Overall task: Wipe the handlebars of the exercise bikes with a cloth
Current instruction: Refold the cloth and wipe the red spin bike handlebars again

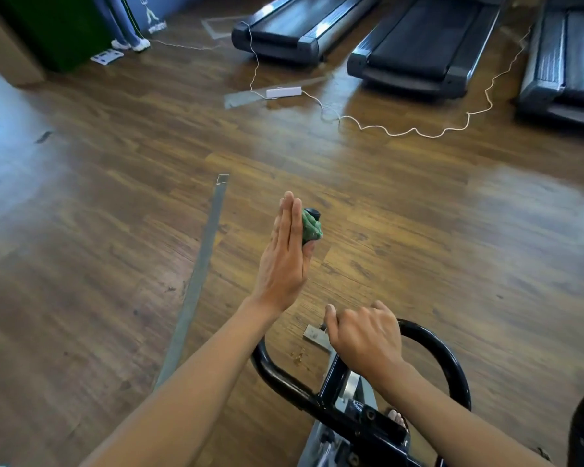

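Left hand [285, 254], fingers flat, thumb pinching green cloth [312, 227] over the handlebar [444, 350] tip, centre frame; right hand [364, 335] grips the bar. Best twist round that end.

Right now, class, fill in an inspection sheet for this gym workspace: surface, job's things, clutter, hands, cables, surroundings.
Surface: brown wood-plank floor, glossy.
Job's things: crumpled green cloth over the tip of the black tubular handlebar.
Clutter: long grey metal strip on the floor; small crumbs.
Hands: left hand pinches the cloth between flat fingers and thumb; right hand grips the handlebar.
Cables: white cord snaking to a white power strip.
Surroundings: three black treadmills; a person's legs in jeans.
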Demonstrator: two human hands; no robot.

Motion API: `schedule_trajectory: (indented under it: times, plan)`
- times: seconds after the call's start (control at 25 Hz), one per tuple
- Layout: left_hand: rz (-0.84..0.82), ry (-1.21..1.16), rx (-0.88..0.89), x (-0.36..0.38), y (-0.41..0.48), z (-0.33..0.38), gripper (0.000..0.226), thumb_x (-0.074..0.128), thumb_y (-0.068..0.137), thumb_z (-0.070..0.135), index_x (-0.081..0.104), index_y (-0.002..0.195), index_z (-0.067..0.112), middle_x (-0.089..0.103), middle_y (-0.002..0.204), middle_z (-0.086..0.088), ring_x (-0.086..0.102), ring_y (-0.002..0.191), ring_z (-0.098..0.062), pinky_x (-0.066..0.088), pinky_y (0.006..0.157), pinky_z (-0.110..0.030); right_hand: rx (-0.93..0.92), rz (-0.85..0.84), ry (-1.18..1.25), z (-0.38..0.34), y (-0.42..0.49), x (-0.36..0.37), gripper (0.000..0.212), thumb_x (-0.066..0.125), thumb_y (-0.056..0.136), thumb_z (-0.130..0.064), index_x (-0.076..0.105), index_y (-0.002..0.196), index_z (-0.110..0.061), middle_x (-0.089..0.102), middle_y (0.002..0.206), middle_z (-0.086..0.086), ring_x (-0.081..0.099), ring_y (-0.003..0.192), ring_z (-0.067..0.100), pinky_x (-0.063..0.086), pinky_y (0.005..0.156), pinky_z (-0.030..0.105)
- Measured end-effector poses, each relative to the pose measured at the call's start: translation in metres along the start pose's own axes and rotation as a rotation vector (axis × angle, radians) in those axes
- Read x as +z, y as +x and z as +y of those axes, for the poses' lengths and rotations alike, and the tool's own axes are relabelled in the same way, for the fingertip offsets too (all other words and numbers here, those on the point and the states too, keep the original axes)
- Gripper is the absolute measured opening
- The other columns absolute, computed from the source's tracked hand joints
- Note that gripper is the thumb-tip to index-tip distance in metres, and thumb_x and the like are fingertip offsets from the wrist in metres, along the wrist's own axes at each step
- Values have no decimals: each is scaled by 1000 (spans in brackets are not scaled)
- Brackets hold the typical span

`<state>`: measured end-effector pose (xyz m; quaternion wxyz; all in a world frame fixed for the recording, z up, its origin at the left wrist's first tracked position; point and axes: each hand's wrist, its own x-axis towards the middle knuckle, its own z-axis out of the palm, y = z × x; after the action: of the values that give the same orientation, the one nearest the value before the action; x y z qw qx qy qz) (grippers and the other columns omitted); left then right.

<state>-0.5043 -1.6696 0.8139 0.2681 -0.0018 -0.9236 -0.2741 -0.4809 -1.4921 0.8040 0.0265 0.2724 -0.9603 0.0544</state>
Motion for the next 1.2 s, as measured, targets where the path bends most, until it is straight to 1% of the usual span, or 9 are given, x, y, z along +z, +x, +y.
schedule_trajectory:
  times: [0.2, 0.28, 0.4, 0.52, 0.68, 0.8, 0.92, 1.04, 1.2]
  plan:
    - [118, 82, -67, 12, 22, 17, 60, 44, 105, 21, 16, 154, 1, 11, 164, -12, 3, 153, -26, 24, 120, -51, -18, -25, -16, 2, 0, 4, 69, 20, 99, -42, 47, 41, -17, 47, 37, -4, 42, 34, 12, 40, 68, 33]
    - [84, 82, -113, 11, 11, 18, 60, 42, 106, 22, 12, 155, 3, 8, 165, -13, 1, 153, -26, 19, 122, -50, -24, -10, -16, 1, -1, 3, 69, 20, 100, -41, 51, 43, -17, 48, 37, -5, 43, 35, 12, 39, 67, 33]
    - [-56, 122, -108, 5, -21, 14, 63, 36, 107, 22, 1, 157, 7, -6, 166, -9, -9, 152, -27, 11, 123, -53, -11, 26, -8, 1, -1, 3, 66, 27, 99, -39, 44, 39, -18, 43, 34, -6, 38, 31, 12, 36, 61, 31]
    - [-78, 264, -16, -1, -23, 7, 60, 34, 107, 21, 5, 156, 4, -5, 165, -12, -8, 152, -30, 4, 123, -52, 0, 31, -5, 1, 0, 4, 65, 30, 99, -38, 43, 38, -18, 40, 32, -6, 36, 30, 12, 37, 60, 31]
    - [-112, 315, 256, -11, -8, -13, 56, 41, 106, 18, 16, 153, -1, 9, 161, -17, 5, 150, -28, 18, 122, -51, 9, 44, -2, 1, -1, 5, 66, 31, 98, -38, 47, 38, -18, 41, 33, -6, 37, 31, 12, 40, 61, 30]
    - [-144, 279, 342, -14, 7, -21, 58, 47, 104, 12, 18, 152, -3, 8, 160, -17, 3, 150, -29, 20, 122, -49, -2, 27, -5, 1, -1, 8, 67, 27, 100, -40, 53, 42, -18, 45, 36, -6, 41, 33, 12, 39, 67, 31]
    - [-135, 149, 242, -8, 10, -15, 57, 39, 106, 16, 12, 153, -4, 2, 161, -14, 0, 151, -31, 18, 122, -50, -9, 15, -11, 2, -1, 8, 68, 25, 101, -41, 54, 44, -17, 47, 37, -5, 43, 35, 13, 39, 68, 32]
    - [-85, 20, 52, -2, 3, -5, 59, 31, 107, 26, 9, 154, -1, -1, 163, -9, -5, 152, -25, 14, 123, -48, -12, 40, -4, 2, -1, 6, 65, 30, 100, -39, 42, 40, -18, 44, 35, -6, 40, 32, 12, 39, 65, 31]
    - [55, -60, -138, 7, 6, 14, 56, 25, 108, 35, 23, 154, 4, 15, 164, -10, 5, 153, -24, 25, 121, -45, -20, 64, 14, 1, 0, 5, 62, 35, 99, -38, 32, 40, -20, 43, 35, -5, 39, 32, 12, 40, 64, 30]
